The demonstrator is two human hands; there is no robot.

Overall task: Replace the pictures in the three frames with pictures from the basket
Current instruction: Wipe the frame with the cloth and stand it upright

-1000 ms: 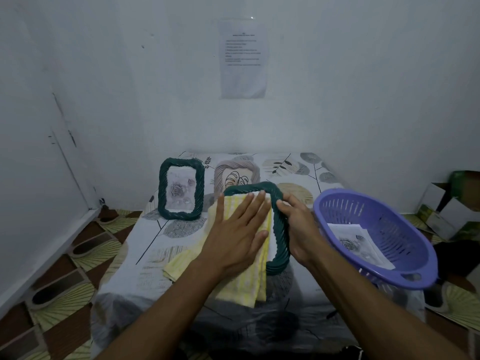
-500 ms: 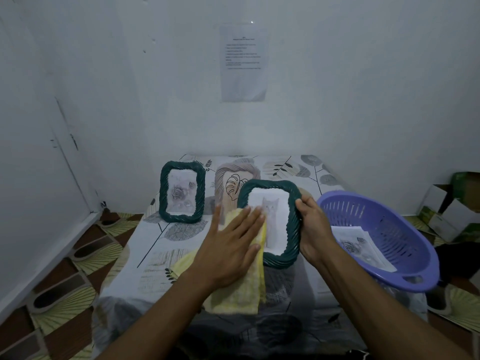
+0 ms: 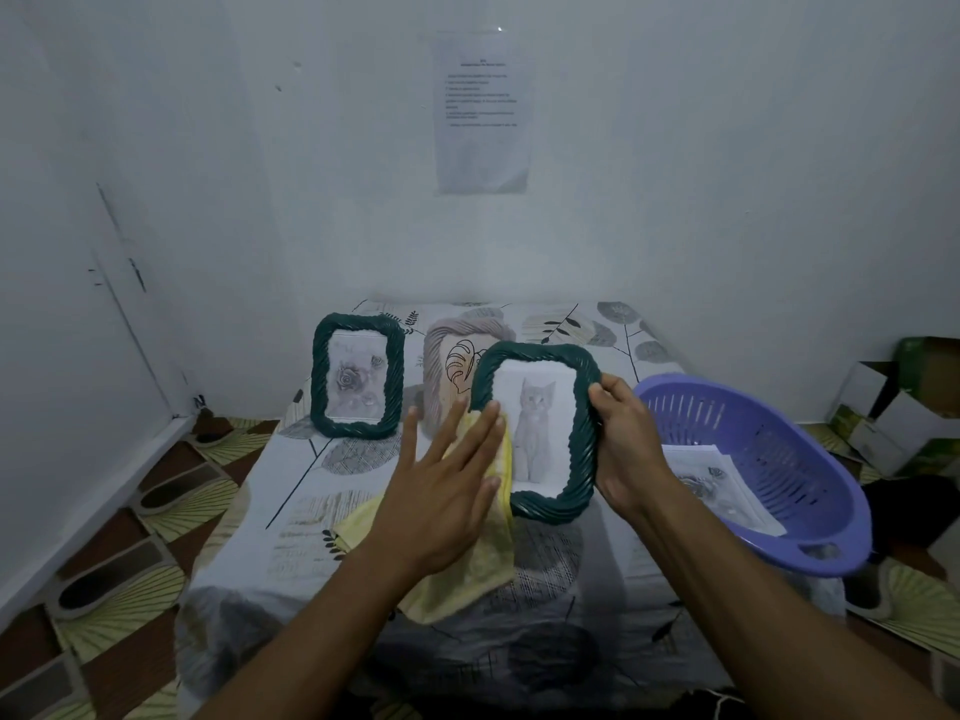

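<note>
The right hand [image 3: 623, 449] is gripping the rope-twisted green frame [image 3: 535, 353], tilted over the counter [image 3: 291, 491], while the flat left hand [image 3: 441, 501] is sliding a soft yellow cloth [image 3: 467, 579] leftward (cat picture [image 3: 537, 423] now mostly uncovered).

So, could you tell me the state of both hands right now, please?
Left hand: open, flat on the yellow cloth at the cat frame.
Right hand: gripping that frame's edge.

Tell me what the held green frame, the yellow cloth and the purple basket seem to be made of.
The green frame: probably moulded plastic or resin, as its twisted-rope ridges shine. The yellow cloth: soft fabric, perhaps microfibre; it folds and drapes limply. The purple basket: plastic, with moulded slots and a handle hole.
</note>
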